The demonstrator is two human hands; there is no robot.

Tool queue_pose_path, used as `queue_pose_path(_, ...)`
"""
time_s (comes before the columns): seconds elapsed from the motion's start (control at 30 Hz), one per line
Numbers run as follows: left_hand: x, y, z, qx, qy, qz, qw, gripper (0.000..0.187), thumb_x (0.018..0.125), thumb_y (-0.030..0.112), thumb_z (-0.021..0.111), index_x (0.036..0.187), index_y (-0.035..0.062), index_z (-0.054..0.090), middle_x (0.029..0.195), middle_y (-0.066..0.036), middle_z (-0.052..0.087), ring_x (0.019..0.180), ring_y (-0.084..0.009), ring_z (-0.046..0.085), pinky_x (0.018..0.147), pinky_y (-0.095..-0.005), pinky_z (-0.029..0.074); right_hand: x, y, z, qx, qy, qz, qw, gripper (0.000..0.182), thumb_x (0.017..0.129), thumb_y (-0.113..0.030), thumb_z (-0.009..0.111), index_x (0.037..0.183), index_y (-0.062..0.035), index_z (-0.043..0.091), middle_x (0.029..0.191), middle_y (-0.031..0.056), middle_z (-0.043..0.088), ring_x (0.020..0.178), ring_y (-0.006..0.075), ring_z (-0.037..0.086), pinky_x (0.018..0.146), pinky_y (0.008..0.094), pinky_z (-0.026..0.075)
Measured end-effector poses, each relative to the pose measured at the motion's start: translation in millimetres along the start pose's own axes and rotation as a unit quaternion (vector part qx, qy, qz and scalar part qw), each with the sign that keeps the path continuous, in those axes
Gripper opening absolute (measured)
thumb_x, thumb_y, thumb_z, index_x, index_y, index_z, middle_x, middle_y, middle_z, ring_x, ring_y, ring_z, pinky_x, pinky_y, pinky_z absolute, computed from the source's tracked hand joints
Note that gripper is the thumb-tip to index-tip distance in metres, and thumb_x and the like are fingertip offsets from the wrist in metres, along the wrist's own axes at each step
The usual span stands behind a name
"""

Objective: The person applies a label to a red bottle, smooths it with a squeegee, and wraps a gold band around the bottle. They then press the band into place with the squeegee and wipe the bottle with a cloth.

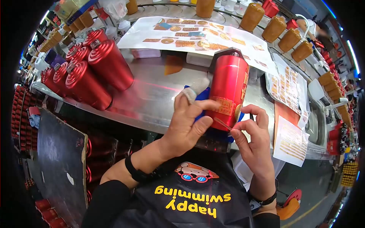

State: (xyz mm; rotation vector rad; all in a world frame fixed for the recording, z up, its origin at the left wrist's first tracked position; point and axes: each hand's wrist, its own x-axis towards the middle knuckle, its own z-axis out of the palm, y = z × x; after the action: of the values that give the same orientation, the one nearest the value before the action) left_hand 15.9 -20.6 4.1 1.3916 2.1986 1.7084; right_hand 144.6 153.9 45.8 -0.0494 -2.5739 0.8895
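A red metallic bottle [229, 81] lies tilted in front of me on a blue support [202, 95], its neck end pointing away against a dark angular holder [232, 51]. A gold patterned label [224, 105] is on its side, with more gold decoration along its right edge. My left hand [186, 123] has its fingers spread, one fingertip on the bottle by the label; a white wrap covers another finger. My right hand [254, 138] is closed in a pinch on a thin narrow strip [222, 122], which lies near the bottle's lower end.
Several red bottles [85, 81] stand at the left of the metal table [148, 81]. Sheets of gold decals [148, 30] lie at the back, with more decal sheets [288, 87] at the right. Brown bottles [273, 28] line the conveyor behind. A sink [316, 127] is at far right.
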Motion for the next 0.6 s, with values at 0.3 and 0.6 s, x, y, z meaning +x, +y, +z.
queue_pose_path(0.3,-6.2,-6.1,1.9,0.02,-0.016,0.008,1.0,0.015,0.088,0.019,0.069,0.092,0.005,0.063,0.145,-0.028,0.045,0.132,-0.0413,0.037,0.113,-0.0486,0.023,0.3,0.0,0.6,-0.002,-0.017,0.015,1.0,0.013,0.086,-0.012,0.073,0.088,-0.0041,0.063,0.122,0.0179,0.052,0.115,0.0361,0.048,0.098,0.0438,0.038)
queue_pose_path(0.6,-11.3,-12.1,6.5,-0.009,0.008,-0.066,0.998,0.014,0.089,0.018,0.065,0.088,0.0051,0.061,0.143,-0.025,0.05,0.131,-0.035,0.045,0.112,-0.0428,0.028,0.6,1.5,5.5,-0.003,-0.016,0.049,0.999,0.013,0.085,-0.01,0.074,0.086,-0.0035,0.062,0.12,0.019,0.052,0.113,0.0353,0.049,0.096,0.0425,0.039)
